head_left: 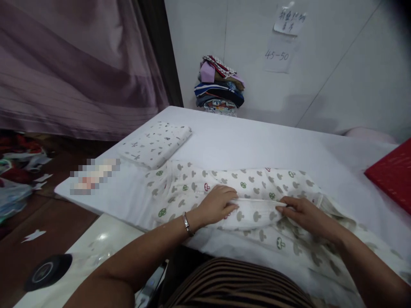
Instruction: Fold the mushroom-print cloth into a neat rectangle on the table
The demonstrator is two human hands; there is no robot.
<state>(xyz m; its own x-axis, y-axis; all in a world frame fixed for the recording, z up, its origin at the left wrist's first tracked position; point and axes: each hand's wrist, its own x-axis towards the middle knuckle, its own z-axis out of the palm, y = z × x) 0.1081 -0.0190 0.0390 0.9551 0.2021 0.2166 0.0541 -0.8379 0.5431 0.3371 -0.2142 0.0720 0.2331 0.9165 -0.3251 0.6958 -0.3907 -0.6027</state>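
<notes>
White worktop point(263, 141), pale wall point(250, 30) behind. Mushroom-print cloth point(257, 217) spread along near side — left-hand grip point(220, 203) and right-hand grip point(297, 210) both pinching its edge. Probably light, soft, floppy — best held by edge, hands apart.

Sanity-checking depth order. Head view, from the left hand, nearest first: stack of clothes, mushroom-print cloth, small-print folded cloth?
From the left hand:
1. Mushroom-print cloth: touching the hand.
2. Small-print folded cloth: ahead and to the left, on the white table.
3. Stack of clothes: farthest ahead, beyond the table's far edge, by the wall.
</notes>
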